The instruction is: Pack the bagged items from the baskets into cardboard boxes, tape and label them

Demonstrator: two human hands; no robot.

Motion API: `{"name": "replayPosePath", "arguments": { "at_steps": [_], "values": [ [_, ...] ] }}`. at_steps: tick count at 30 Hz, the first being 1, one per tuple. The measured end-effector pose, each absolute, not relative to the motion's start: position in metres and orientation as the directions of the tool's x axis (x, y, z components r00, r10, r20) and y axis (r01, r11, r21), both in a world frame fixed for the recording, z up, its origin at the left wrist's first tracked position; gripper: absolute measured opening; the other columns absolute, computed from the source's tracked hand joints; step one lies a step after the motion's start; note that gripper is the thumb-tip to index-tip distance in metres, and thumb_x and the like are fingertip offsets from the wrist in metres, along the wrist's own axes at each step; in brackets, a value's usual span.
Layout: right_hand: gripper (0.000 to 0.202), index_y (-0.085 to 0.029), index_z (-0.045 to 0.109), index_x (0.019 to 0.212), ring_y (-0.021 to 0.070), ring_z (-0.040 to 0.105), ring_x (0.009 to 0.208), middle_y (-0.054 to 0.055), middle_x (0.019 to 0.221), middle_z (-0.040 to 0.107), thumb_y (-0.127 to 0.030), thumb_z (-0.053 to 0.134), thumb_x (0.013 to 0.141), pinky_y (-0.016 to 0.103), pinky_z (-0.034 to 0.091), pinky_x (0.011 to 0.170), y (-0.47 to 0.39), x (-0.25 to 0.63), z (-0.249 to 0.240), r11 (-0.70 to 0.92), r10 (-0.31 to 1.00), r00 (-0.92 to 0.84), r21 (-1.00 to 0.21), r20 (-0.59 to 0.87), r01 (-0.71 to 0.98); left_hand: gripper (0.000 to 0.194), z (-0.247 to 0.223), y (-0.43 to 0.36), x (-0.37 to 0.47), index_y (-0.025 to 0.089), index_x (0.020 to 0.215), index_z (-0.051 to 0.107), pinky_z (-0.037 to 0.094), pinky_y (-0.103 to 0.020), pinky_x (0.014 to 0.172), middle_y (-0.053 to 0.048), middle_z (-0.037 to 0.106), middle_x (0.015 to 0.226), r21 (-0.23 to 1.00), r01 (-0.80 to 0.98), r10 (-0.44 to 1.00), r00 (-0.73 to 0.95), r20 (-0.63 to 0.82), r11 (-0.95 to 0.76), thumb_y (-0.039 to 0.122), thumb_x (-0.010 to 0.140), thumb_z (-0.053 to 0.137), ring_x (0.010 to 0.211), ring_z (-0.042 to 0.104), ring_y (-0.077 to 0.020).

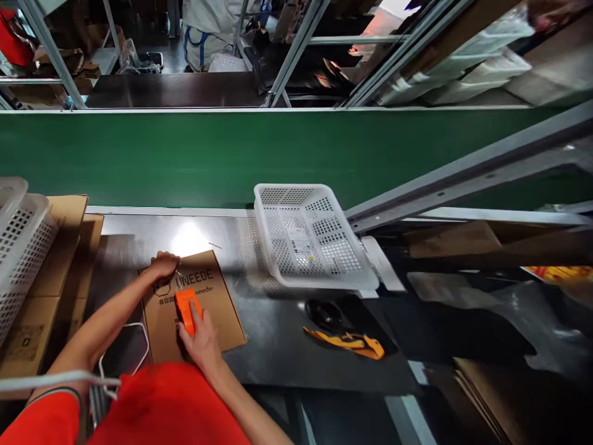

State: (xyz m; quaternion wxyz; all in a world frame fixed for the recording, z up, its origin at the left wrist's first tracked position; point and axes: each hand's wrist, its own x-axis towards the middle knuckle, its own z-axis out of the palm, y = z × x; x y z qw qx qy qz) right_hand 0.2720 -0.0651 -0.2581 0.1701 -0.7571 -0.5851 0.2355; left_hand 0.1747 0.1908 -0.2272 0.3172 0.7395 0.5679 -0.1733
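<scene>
My left hand [165, 264] is closed at the upper left edge of a flat brown cardboard box [217, 318] with dark printing. What its fingers hold, if anything, cannot be made out. My right hand [202, 337] is wrapped round an orange hand-held tool [186, 308] with a dark side, held over the box's printed face. A small clear, shiny bit shows between the tool's top end and my left hand; its kind is unclear. The box lies tilted on the metal table [278, 352], close to my body.
A white perforated basket [319, 281] stands right of the box. Near it lie a black mouse [327, 314] and a yellow-orange tool [365, 347]. Cartons [55, 259] and another white basket [28, 247] stand at left. Behind runs a green belt [208, 157]; a metal beam [440, 188] slants at right.
</scene>
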Motion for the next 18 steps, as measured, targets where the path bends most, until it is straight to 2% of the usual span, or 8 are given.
{"name": "replayPosePath", "arguments": {
  "at_steps": [4, 7, 9, 12, 15, 18],
  "values": [
    [0.063, -0.023, 0.053, 0.158, 0.0245, 0.065, 0.085, 0.011, 0.105, 0.064, -0.042, 0.059, 0.099, 0.038, 0.059, 0.079, -0.083, 0.274, -0.25, -0.191, 0.981, 0.173, -0.562, -0.085, 0.805, 0.057, -0.209, 0.189, 0.181, 0.013, 0.133, 0.067, 0.052, -0.039, 0.089, -0.023, 0.076, 0.127, 0.248, 0.951, 0.737, 0.301, -0.605, -0.185, 0.051, 0.107, 0.033, 0.115, 0.073, -0.0342],
    [0.064, -0.021, 0.052, 0.159, 0.0246, 0.066, 0.088, 0.013, 0.108, 0.064, -0.041, 0.06, 0.098, 0.038, 0.059, 0.082, -0.084, 0.272, -0.239, -0.163, 0.986, 0.152, -0.551, -0.066, 0.819, 0.066, -0.2, 0.19, 0.193, 0.016, 0.123, 0.073, 0.051, -0.036, 0.087, -0.022, 0.077, 0.126, 0.246, 0.943, 0.742, 0.33, -0.584, -0.225, 0.064, 0.103, 0.033, 0.114, 0.074, -0.0348],
    [0.067, -0.02, 0.051, 0.16, 0.0254, 0.067, 0.088, 0.015, 0.11, 0.065, -0.04, 0.062, 0.097, 0.038, 0.059, 0.083, -0.078, 0.27, -0.227, -0.198, 0.98, 0.155, -0.514, -0.126, 0.835, 0.072, -0.199, 0.187, 0.2, 0.018, 0.114, 0.077, 0.051, -0.037, 0.089, -0.02, 0.078, 0.124, 0.241, 0.937, 0.741, 0.346, -0.575, -0.252, 0.072, 0.1, 0.033, 0.115, 0.073, -0.0357],
    [0.068, -0.02, 0.05, 0.161, 0.0257, 0.068, 0.088, 0.016, 0.114, 0.067, -0.039, 0.063, 0.097, 0.039, 0.058, 0.084, -0.073, 0.272, -0.207, -0.276, 0.953, 0.177, -0.462, -0.247, 0.843, 0.081, -0.202, 0.182, 0.206, 0.014, 0.109, 0.079, 0.051, -0.04, 0.092, -0.024, 0.077, 0.124, 0.208, 0.94, 0.759, 0.342, -0.555, -0.271, 0.078, 0.099, 0.029, 0.115, 0.072, -0.0382],
    [0.067, -0.022, 0.051, 0.16, 0.0258, 0.069, 0.092, 0.015, 0.118, 0.068, -0.038, 0.062, 0.096, 0.039, 0.057, 0.088, -0.102, 0.278, -0.201, -0.327, 0.934, 0.208, -0.462, -0.289, 0.825, 0.088, -0.207, 0.184, 0.202, 0.007, 0.11, 0.077, 0.052, -0.041, 0.091, -0.028, 0.075, 0.122, 0.162, 0.954, 0.782, 0.299, -0.547, -0.252, 0.077, 0.101, 0.024, 0.113, 0.071, -0.0393],
    [0.065, -0.026, 0.055, 0.158, 0.0249, 0.07, 0.092, 0.013, 0.117, 0.07, -0.037, 0.061, 0.094, 0.035, 0.058, 0.085, -0.164, 0.276, -0.211, -0.375, 0.918, 0.243, -0.493, -0.312, 0.785, 0.085, -0.215, 0.195, 0.193, 0.002, 0.111, 0.073, 0.05, -0.038, 0.093, -0.026, 0.075, 0.118, 0.142, 0.965, 0.788, 0.261, -0.557, -0.219, 0.072, 0.105, 0.024, 0.113, 0.069, -0.0342]
  ]
}}
